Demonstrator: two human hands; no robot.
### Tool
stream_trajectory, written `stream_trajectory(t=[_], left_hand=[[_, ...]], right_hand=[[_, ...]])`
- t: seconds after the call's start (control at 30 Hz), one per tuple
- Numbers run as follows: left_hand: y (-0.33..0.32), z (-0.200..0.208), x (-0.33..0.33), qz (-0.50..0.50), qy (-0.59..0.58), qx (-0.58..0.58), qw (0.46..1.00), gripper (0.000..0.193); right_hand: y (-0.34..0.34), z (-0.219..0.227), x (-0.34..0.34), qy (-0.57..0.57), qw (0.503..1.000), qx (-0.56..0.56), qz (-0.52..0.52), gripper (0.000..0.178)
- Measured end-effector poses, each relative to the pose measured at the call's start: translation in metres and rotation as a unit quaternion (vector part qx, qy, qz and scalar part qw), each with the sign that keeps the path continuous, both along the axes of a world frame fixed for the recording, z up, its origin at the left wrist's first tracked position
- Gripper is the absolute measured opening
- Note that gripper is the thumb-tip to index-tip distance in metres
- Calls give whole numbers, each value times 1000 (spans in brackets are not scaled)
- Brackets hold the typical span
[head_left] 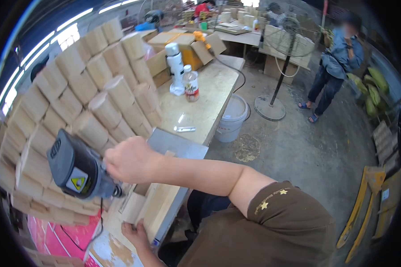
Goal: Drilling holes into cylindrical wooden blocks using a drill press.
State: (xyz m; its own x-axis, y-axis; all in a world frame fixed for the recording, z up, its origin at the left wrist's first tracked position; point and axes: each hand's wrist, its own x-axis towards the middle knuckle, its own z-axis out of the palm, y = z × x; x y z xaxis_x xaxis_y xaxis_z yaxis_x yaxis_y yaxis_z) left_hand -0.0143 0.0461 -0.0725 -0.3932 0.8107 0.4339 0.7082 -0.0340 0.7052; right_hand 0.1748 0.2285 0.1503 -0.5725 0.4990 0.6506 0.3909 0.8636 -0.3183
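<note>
My right hand [133, 160] is closed in a fist at the side of a dark grey power drill [73, 164] with a yellow warning label; its grip is partly hidden. The drill's metal nose points down toward the wood on the bench. Below it, my left hand [137, 233] presses thumb and fingers against the near end of a pale wooden block [134, 207]. That block lies beside a long wooden strip [162, 209] along the bench edge. Whatever the drill tip touches is too small to make out.
Rounded wooden blocks [82, 86] are stacked high along the left. On the bench [205, 95] stand a spray can [174, 66], a bottle [191, 84] and a cardboard box [165, 40]. A white bucket [232, 119] and a fan [276, 84] stand beyond; a person [336, 62] stands farther right.
</note>
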Motion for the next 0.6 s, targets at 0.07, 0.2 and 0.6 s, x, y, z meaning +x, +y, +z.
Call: stream_trajectory(t=[0.07,0.2,0.6], left_hand=[[-4,-2,0,10,-4,1,1000,36],[16,-24,-4,81,106,-18,991,35],[13,9,7,68,70,-17,995,39]], right_hand=[[-9,-38,5,63,996,32,47,14],[-5,-72,16,212,975,36,50,18],[2,-121,-2,246,961,19,128,8]])
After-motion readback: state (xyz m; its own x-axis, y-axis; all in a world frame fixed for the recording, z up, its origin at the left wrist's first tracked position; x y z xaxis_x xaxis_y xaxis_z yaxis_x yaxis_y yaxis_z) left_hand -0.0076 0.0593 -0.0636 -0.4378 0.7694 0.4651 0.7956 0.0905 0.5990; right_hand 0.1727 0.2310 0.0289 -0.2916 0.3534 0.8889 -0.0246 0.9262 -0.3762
